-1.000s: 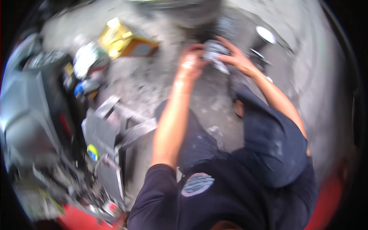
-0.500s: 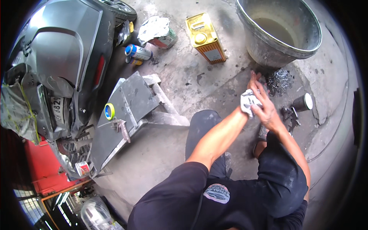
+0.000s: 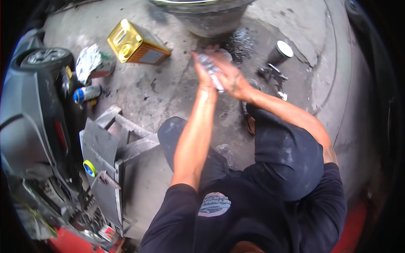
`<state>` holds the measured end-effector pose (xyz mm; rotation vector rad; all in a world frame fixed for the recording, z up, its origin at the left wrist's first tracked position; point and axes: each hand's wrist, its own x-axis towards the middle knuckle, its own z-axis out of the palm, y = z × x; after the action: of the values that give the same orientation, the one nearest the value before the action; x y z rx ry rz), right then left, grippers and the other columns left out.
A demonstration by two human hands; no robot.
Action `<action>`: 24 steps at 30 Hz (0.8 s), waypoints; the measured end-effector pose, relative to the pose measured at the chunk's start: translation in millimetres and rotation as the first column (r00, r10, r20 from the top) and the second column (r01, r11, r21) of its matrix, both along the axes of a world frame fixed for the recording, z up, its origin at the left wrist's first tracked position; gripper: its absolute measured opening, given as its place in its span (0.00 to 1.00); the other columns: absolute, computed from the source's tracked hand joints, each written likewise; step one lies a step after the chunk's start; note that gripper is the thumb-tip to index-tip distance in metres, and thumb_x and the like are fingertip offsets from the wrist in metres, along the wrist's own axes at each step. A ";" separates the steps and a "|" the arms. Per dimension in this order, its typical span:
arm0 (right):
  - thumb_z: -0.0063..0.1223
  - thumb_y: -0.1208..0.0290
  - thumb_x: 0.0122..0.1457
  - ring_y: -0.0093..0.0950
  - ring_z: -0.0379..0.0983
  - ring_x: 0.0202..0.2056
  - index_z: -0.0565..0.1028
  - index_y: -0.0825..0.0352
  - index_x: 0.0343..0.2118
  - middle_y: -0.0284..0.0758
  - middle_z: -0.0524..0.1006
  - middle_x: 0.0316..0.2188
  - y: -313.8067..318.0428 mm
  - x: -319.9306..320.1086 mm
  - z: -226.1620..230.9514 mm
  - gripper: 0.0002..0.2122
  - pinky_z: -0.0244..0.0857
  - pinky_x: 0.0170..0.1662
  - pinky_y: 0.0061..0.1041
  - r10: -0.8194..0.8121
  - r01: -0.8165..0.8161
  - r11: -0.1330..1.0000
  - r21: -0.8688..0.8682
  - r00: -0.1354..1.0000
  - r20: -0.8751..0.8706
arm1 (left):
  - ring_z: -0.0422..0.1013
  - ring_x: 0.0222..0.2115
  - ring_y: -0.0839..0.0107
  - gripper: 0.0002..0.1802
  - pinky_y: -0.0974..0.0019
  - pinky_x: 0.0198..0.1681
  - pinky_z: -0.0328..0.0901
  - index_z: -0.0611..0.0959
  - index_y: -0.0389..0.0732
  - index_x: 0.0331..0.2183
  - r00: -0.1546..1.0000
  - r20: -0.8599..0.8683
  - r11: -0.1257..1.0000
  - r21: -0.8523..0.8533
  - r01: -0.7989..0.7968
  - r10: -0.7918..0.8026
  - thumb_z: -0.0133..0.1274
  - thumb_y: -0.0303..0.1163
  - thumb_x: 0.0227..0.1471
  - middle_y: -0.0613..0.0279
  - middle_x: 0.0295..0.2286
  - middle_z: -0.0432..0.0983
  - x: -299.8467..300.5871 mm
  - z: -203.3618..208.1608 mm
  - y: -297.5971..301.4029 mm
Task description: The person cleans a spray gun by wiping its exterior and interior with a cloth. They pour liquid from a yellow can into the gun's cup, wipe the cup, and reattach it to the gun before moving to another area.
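In front of my knees, a crumpled white rag (image 3: 217,82) is pressed between my two palms; whether it is cloth or paper I cannot tell. My left hand (image 3: 202,72) lies along its left side with the fingers pointing away from me. Across it from the right comes my right hand (image 3: 233,79), its fingers blurred by motion. Just beyond the hands stands a large dark bucket (image 3: 211,21), next to a wet, speckled patch (image 3: 241,45) on the floor. To the right are a dark cup with a white top (image 3: 280,52) and a spray gun (image 3: 273,75).
At the far left stands a gold rectangular can (image 3: 145,46), beside a foil-covered container (image 3: 92,63) and a blue-topped spray can (image 3: 87,93). A stand with a grey panel (image 3: 99,143) bears a tape roll (image 3: 89,168). A damaged grey car (image 3: 31,122) fills the left.
My view has swung right, so the bucket and cans sit farther left. The rag remains between my hands, which have shifted against each other, the right one now covering more of it.
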<state>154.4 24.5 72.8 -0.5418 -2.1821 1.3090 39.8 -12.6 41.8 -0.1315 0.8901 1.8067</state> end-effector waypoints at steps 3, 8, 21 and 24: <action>0.50 0.63 0.63 0.49 0.62 0.62 0.70 0.65 0.59 0.51 0.67 0.59 5.0 5.7 0.7 0.22 0.55 0.66 0.41 0.062 -0.064 0.981 0.186 0.998 0.018 | 0.72 0.47 0.62 0.48 0.56 0.54 0.67 0.73 0.38 0.54 0.991 0.048 0.983 0.137 0.119 -0.127 0.37 0.74 0.57 0.58 0.46 0.75 2.7 -12.0 -6.0; 0.51 0.63 0.63 0.47 0.72 0.54 0.75 0.68 0.53 0.49 0.76 0.51 52.2 12.4 -27.9 0.19 0.65 0.59 0.38 -0.143 0.152 0.954 -0.259 0.988 0.053 | 0.69 0.53 0.60 0.42 0.48 0.62 0.61 0.72 0.37 0.55 0.994 0.088 0.990 0.133 0.046 -0.058 0.32 0.67 0.64 0.53 0.51 0.73 41.5 28.4 21.0; 0.55 0.68 0.62 0.41 0.64 0.62 0.78 0.58 0.49 0.36 0.74 0.56 -1.4 8.8 24.4 0.12 0.55 0.66 0.47 0.260 -0.215 0.933 0.288 0.957 -0.130 | 0.53 0.64 0.45 0.34 0.38 0.69 0.46 0.54 0.50 0.68 0.804 0.594 0.977 0.191 -0.095 -0.038 0.36 0.53 0.68 0.42 0.63 0.55 -6.9 -46.4 22.3; 0.52 0.66 0.63 0.41 0.69 0.55 0.79 0.60 0.47 0.39 0.76 0.50 26.9 0.6 7.6 0.11 0.59 0.62 0.47 0.153 -0.128 0.979 0.159 0.977 -0.151 | 0.53 0.65 0.45 0.32 0.39 0.69 0.47 0.55 0.49 0.67 0.960 0.265 0.995 0.057 0.080 -0.092 0.36 0.50 0.68 0.43 0.64 0.55 13.9 -33.0 32.5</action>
<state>155.0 51.4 80.4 -0.2170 -2.1910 1.2036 53.7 19.9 8.8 -0.2957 0.6524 1.6792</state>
